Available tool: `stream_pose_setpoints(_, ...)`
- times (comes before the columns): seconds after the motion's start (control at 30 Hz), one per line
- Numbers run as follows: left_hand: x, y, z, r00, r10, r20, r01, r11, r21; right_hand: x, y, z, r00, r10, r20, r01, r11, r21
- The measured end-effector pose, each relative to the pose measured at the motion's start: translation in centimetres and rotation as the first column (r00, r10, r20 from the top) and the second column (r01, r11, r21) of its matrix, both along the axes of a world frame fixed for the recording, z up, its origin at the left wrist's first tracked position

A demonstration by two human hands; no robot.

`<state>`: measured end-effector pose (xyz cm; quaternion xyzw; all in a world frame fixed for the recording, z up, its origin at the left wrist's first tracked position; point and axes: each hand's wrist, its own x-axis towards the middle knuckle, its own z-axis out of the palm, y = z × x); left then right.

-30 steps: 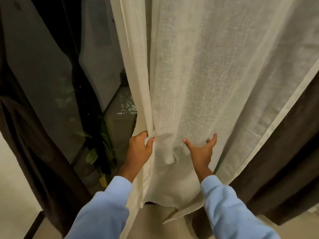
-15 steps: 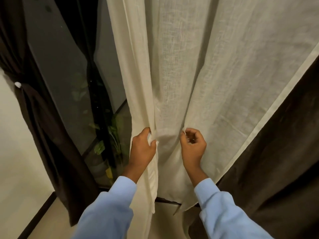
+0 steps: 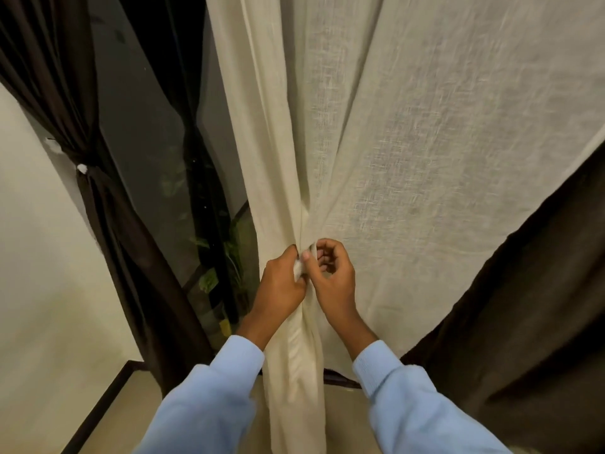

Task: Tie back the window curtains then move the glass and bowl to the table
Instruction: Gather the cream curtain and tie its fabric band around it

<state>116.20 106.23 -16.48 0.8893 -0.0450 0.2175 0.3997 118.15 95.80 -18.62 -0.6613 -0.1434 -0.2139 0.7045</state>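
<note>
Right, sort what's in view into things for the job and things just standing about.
For the job:
cream curtain, gathered in the left hand and right hand
tied-back brown curtain, at left
loose brown curtain, at right

Just there:
plant behind the window glass
wall
floor
</note>
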Motion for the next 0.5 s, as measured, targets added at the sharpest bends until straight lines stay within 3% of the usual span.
stream_pose_setpoints(0.17, -1.2, 1.6, 0.4, 0.999, -0.037, -0.015, 0.036, 0.999, -0.037, -1.0, 1.0, 0.8, 0.995, -0.091, -0.042, 0.093, 0.995, 0.031)
stream_pose_setpoints(0.3, -2.0, 4.3, 0.2, 0.994, -0.089, -0.061, 0.075, 0.976, -0.204, -2.3, 2.3, 0.8, 0.986, -0.15, -0.068, 0.153, 0.987, 0.04)
stream_pose_setpoints(0.4, -3.0, 5.7, 0.3, 0.981, -0.191, -0.035, 0.16, 0.896, -0.414, -3.4, 3.0, 0.7, 0.982, -0.175, -0.065, 0.176, 0.984, 0.001)
stream_pose_setpoints(0.5, -3.8, 5.9, 0.9, 0.983, -0.184, -0.011, 0.166, 0.912, -0.375, -4.5, 3.9, 1.0, 0.984, -0.168, -0.06, 0.167, 0.986, -0.022)
